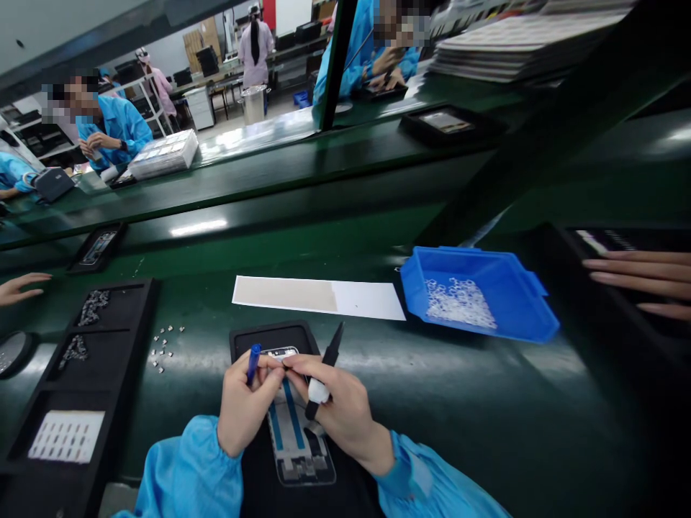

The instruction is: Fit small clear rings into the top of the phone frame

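Note:
My left hand (247,404) is closed around a blue pen-like tool (253,361) that points up. Beside it, my right hand (335,406) grips a black tweezer-like tool (324,368) with a white band round its middle. The fingertips of both hands meet over the top end of a phone frame (296,439), which has blue strips and lies in a black tray (270,337) on the green belt. Both sleeves are blue.
A blue bin (518,288) of small clear parts sits to the right. A white paper strip (318,296) lies ahead. A black divided tray (80,381) of small parts stands at left, with loose bits (163,344) nearby. Other people's hands (642,282) reach in at right and at left (21,286).

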The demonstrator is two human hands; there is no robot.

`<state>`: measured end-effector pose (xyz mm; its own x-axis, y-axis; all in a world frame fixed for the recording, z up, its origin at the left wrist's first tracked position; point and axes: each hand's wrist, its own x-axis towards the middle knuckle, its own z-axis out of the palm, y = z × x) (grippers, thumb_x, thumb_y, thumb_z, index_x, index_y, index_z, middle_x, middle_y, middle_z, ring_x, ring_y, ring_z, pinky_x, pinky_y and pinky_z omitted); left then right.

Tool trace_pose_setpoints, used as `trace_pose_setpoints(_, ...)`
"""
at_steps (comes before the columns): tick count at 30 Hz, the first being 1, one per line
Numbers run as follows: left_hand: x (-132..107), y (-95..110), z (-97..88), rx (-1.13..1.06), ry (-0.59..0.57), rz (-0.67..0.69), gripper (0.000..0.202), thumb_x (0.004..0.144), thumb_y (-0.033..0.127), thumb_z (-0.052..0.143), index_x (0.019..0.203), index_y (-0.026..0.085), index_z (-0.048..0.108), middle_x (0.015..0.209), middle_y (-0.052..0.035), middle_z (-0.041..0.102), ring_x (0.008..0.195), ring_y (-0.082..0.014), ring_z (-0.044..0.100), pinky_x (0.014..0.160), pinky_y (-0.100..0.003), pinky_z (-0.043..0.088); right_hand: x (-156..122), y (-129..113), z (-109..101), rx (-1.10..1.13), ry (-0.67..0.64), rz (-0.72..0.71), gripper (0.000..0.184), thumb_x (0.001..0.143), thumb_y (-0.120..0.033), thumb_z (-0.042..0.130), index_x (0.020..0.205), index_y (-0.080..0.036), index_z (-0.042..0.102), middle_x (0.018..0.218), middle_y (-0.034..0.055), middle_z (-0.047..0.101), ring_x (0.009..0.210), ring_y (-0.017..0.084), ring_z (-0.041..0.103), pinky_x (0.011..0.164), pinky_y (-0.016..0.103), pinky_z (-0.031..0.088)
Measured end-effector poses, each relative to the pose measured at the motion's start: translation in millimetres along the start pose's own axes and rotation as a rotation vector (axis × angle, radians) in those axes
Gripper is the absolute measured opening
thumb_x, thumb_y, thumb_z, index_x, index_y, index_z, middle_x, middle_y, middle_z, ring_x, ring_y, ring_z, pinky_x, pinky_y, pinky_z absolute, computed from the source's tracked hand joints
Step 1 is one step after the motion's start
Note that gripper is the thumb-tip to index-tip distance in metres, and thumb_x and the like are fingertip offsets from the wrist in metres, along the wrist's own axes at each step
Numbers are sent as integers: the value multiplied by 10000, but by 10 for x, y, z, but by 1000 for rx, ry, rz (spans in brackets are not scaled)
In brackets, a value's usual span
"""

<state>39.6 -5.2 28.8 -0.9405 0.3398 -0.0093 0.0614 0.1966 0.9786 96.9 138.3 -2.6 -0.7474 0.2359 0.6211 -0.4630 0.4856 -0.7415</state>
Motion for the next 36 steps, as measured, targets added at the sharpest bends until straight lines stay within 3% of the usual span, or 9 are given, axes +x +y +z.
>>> trace_pose_setpoints(3, 12, -20, -17, -8, -19, -48, 166, 771, 324, 700, 705, 173, 693, 637, 1, 539, 562, -116, 446, 554, -225, 391, 11, -12, 4, 36, 11, 23, 205, 927, -177, 618, 1093, -297, 628, 999, 18, 751, 868, 218, 739, 719, 338, 638)
trace_pose_setpoints(8, 40, -90, -30, -140, -115, -217, 341, 751, 486, 723, 746, 148, 680, 514, 54, 410, 450, -70, 321, 466, -203, 301, 69, -54, 30, 189, 63, 228, 118, 884, -255, 693, 988, -264, 636, 884, 24, 733, 786, 205, 732, 686, 309, 635)
trace_pose_setpoints(11, 46, -105, -21, -194, -120, -272, 429, 711, 555, 749, 755, 135, 673, 541, 42, 449, 439, -55, 314, 430, -188, 263, 88, -70, 52, 304, 82, 293, 137, 863, -254, 714, 965, -254, 623, 868, 24, 723, 774, 199, 731, 701, 301, 637)
trace_pose_setpoints(19, 51, -54, 3, -229, -93, -318, 433, 647, 532, 797, 707, 137, 630, 523, 49, 443, 431, -51, 322, 422, -184, 254, 88, -78, 49, 581, 31, 496, 217, 858, -300, 729, 969, -256, 548, 902, 32, 734, 835, 206, 731, 766, 321, 627)
trace_pose_setpoints(23, 30, -88, 1, -270, -118, -260, 474, 649, 552, 819, 815, 152, 626, 521, 79, 405, 429, -55, 330, 442, -191, 268, 81, -43, 63, 717, 17, 620, 324, 810, -366, 785, 960, -250, 523, 887, 29, 739, 853, 208, 726, 812, 335, 601)
trace_pose_setpoints(26, 22, -121, -12, -340, -6, -203, 503, 764, 669, 681, 793, 172, 613, 489, 85, 347, 437, -81, 360, 475, -210, 334, 81, -19, 68, 805, 25, 715, 381, 766, -371, 828, 958, -244, 524, 850, 12, 730, 854, 196, 715, 819, 331, 584)
trace_pose_setpoints(29, 29, -141, -39, -362, 212, 49, 546, 899, 664, 501, 693, 171, 612, 670, -5, 515, 708, -138, 546, 712, -244, 455, 91, -12, 65, 885, 30, 783, 417, 736, -358, 856, 973, -246, 531, 822, -8, 715, 845, 184, 705, 790, 312, 576)
trace_pose_setpoints(31, 26, -158, -56, -344, 275, 215, 563, 959, 624, 412, 702, 172, 629, 820, -33, 557, 821, -144, 551, 783, -244, 443, 97, -15, 63, 932, 35, 803, 432, 725, -354, 866, 977, -250, 531, 819, -17, 708, 839, 177, 700, 764, 296, 571)
trace_pose_setpoints(36, -46, -242, -50, -380, 163, 341, 425, 1044, 422, 302, 815, 200, 583, 835, -4, 526, 626, -110, 519, 641, -260, 458, 97, -35, 62, 948, 32, 822, 447, 720, -366, 867, 981, -252, 522, 832, -11, 703, 828, 187, 692, 750, 319, 579)
